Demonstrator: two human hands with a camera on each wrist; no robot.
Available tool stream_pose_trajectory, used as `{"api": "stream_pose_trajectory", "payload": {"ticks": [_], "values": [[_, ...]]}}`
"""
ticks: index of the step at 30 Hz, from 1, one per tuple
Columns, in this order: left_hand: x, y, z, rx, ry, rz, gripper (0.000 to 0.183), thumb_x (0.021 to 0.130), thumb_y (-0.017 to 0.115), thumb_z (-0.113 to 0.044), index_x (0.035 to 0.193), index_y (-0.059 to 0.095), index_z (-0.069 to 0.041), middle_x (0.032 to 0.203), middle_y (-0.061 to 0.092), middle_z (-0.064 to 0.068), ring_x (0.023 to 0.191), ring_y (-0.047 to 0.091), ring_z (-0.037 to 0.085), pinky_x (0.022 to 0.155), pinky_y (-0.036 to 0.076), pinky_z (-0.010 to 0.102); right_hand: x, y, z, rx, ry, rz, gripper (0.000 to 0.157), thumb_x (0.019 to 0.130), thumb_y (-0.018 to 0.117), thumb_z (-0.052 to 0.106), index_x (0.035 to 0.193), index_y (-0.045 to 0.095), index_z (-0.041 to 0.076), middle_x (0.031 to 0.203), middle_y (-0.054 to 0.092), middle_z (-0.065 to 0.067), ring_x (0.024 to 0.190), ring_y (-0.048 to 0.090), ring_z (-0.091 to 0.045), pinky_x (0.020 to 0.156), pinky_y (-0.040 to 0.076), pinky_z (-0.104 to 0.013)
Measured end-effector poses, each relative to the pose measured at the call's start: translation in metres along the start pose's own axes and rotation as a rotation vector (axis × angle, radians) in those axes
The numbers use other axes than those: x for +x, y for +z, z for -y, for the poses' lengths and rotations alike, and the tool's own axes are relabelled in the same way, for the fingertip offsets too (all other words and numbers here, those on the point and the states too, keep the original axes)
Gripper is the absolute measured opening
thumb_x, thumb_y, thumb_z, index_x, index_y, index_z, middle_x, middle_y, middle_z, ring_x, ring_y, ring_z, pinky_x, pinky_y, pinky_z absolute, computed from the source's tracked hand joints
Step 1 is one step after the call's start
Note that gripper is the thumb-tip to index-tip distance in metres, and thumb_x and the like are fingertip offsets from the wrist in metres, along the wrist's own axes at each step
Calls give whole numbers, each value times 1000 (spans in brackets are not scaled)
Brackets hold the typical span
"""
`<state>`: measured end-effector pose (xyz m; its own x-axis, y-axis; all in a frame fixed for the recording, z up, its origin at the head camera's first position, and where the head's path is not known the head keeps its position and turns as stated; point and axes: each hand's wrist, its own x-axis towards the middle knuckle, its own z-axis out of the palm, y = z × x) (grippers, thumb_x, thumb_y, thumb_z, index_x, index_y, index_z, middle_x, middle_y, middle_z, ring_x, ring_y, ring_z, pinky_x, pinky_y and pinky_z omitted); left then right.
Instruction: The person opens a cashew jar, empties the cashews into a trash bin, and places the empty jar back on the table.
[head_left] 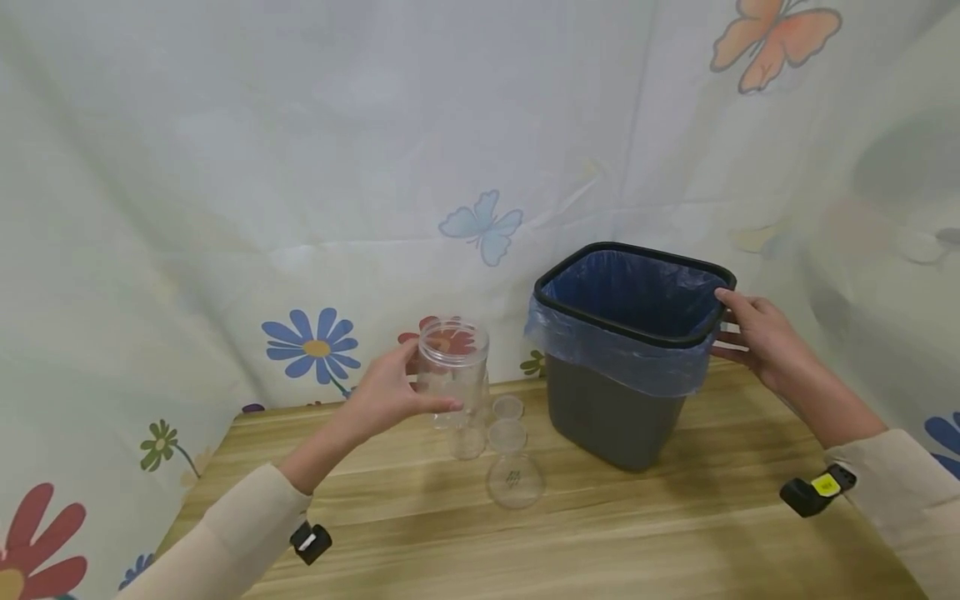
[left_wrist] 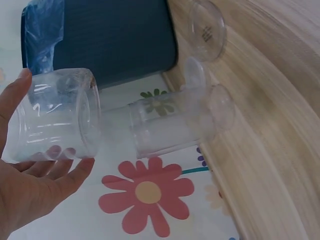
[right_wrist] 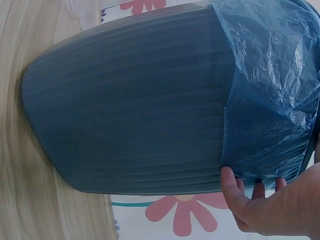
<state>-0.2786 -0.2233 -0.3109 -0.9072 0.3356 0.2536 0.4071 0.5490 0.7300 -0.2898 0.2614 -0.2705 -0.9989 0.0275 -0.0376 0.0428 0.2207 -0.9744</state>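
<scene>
My left hand grips a clear plastic jar around its side, thumb on one side and fingers on the other. The jar is lifted above the table, its mouth without a lid. Below it, a taller clear jar stands on the table, mostly hidden behind the held one in the head view. My right hand holds the right rim of a dark grey trash bin, thumb on the rim and fingers outside against the liner. A blue plastic bag lines the bin and folds over its edge.
Between the jars and the bin, a large clear round lid with a small green mark lies on the wooden table. Two smaller clear round pieces lie behind it. A curtain printed with flowers and butterflies hangs behind the table.
</scene>
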Motion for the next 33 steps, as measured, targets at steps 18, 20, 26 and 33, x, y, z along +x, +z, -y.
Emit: {"api": "stream_pose_trajectory", "payload": {"ticks": [18, 20, 26, 33], "values": [[-12, 21, 32, -113, -33, 38, 94, 71, 95, -34, 149, 46, -16, 137, 62, 6, 125, 60, 32, 92, 57, 47, 3, -2, -3, 4, -16, -1, 74, 105, 40, 54, 152, 24, 0, 136, 41, -6, 92, 63, 1, 83, 57, -24], [-14, 21, 35, -123, -41, 45, 94, 71, 94, -36, 149, 46, -15, 137, 62, 8, 126, 59, 34, 91, 57, 48, 3, -2, -3, 8, -16, 0, 69, 105, 40, 54, 149, 29, 3, 135, 42, -6, 92, 63, 1, 82, 57, -24], [-19, 24, 42, -107, -47, 30, 93, 70, 95, -37, 147, 47, -16, 138, 61, 6, 127, 59, 34, 94, 56, 48, 3, -1, -2, 12, -14, 1, 71, 105, 41, 54, 152, 29, 2, 137, 41, -7, 92, 63, 1, 83, 57, -24], [-22, 27, 53, -142, -48, 15, 87, 70, 96, -33, 142, 50, -16, 139, 59, 6, 129, 57, 36, 98, 53, 50, 2, -1, -3, 11, -14, -7, 85, 105, 40, 55, 159, 10, -3, 139, 39, -8, 91, 62, 2, 82, 57, -23]]}}
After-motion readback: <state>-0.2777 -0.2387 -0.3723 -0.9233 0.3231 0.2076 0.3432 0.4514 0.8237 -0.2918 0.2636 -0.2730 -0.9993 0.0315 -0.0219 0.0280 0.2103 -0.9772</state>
